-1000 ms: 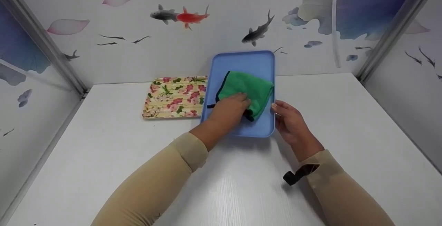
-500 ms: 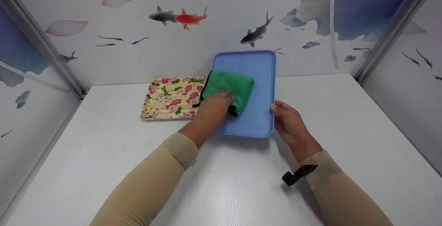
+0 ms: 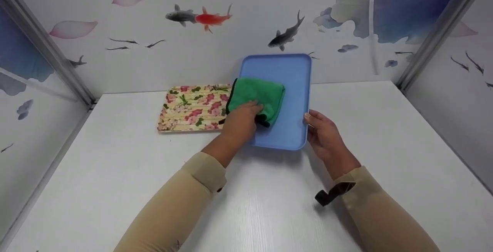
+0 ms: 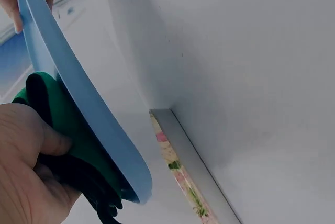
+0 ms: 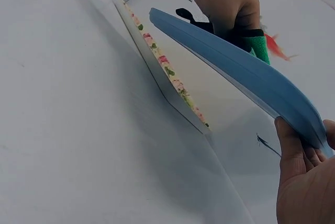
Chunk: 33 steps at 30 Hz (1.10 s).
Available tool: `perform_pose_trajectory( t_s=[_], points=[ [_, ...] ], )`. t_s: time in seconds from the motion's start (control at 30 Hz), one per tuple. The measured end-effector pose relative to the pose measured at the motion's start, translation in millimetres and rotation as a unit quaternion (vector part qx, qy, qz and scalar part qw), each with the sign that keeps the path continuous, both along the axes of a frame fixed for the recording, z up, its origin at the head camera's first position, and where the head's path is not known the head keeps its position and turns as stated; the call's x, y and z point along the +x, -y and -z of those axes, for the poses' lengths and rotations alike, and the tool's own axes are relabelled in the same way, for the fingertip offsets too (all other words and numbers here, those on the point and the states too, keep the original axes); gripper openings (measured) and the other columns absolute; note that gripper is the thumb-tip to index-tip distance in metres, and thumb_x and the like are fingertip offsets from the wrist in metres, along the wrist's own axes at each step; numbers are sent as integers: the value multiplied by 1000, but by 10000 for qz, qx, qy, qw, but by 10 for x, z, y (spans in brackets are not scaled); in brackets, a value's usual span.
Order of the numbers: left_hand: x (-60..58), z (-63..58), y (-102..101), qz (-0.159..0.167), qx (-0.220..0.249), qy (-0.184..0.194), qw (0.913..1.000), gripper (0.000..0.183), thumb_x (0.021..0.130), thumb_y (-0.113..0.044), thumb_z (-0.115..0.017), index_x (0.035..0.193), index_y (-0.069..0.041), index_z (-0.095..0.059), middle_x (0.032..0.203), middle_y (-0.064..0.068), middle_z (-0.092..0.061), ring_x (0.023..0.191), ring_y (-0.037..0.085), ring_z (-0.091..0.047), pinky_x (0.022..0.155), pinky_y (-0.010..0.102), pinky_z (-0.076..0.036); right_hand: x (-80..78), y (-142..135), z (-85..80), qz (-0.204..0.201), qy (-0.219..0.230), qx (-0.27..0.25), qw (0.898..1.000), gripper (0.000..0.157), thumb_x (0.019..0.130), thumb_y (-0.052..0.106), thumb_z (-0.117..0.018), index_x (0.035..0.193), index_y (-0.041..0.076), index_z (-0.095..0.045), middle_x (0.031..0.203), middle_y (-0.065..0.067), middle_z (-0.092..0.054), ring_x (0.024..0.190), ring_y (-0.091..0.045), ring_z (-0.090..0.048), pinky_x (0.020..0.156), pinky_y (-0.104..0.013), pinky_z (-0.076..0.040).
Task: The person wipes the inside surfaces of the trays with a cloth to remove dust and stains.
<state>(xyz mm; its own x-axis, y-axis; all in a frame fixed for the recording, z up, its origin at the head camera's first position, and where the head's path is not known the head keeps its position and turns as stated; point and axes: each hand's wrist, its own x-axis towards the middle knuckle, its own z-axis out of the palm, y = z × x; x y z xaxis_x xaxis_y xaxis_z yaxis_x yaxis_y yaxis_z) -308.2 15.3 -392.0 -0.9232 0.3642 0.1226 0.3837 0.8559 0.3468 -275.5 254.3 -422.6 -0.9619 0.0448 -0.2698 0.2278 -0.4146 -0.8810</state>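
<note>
A light blue tray [image 3: 294,90] is held tilted above the table, with its shadow below. My right hand [image 3: 325,134] grips its right edge, the thumb at the rim and the fingers [image 5: 293,150] against the underside. On the tray's left part lies a folded green cloth [image 3: 262,90] with black edging. My left hand [image 3: 240,121] holds this cloth against the tray's face, fingers spread along its top. In the left wrist view the thumb bears on the cloth's folded layers [image 4: 65,114], and black edging hangs from the lower end.
A floral-patterned tray [image 3: 192,109] lies on the white table [image 3: 127,167] to the left, its right side overlapped by the cloth and blue tray in the head view. Printed wall panels [image 3: 246,24] enclose the back and sides. A black strap [image 3: 327,197] juts from the right cuff.
My left hand has slid the cloth leftward across the blue tray, then stayed near its left edge. The blue tray has shifted slightly up and to the right, still in my right hand.
</note>
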Motion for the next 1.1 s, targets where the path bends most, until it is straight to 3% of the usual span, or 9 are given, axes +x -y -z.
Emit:
perform_pose_trajectory(
  t_s=[0.43,0.67,0.8,1.0,1.1],
  points=[
    [230,45,-233,293,-61,368,9989,52,104,2,-52,152,-18,-55,161,1,-49,151,21,-44,123,37,-40,-9,-50,17,193,38,-453,9988,33,104,15,-63,135,7,-57,106,3,-73,101,-12,-68,87,-21,-57],
    [363,54,-367,504,-197,476,9974,49,107,-3,-51,153,-21,-54,162,-1,-48,152,19,-42,124,37,-37,4,-67,5,303,95,-706,9970,14,104,15,-63,116,10,-65,105,2,-71,98,-12,-66,85,-20,-57],
    [429,58,-420,654,-315,426,9965,46,109,-8,-50,152,-22,-54,162,-2,-48,152,18,-42,124,36,-37,9,-69,4,277,56,-823,9962,9,105,14,-61,107,12,-70,104,1,-70,95,-12,-65,84,-19,-57],
    [479,91,-416,854,-494,244,9948,47,108,-10,-52,153,-24,-54,162,-2,-47,152,18,-42,123,36,-38,18,-67,10,113,-52,-584,9982,16,108,16,-55,122,10,-60,107,4,-68,96,-9,-66,84,-16,-57],
    [480,106,-397,978,-702,-15,9927,47,107,-9,-55,152,-23,-56,162,-1,-48,151,18,-44,123,35,-39,19,-71,14,66,-107,-517,9986,16,108,16,-53,122,11,-59,106,5,-67,94,-8,-67,83,-16,-57]
  ],
)
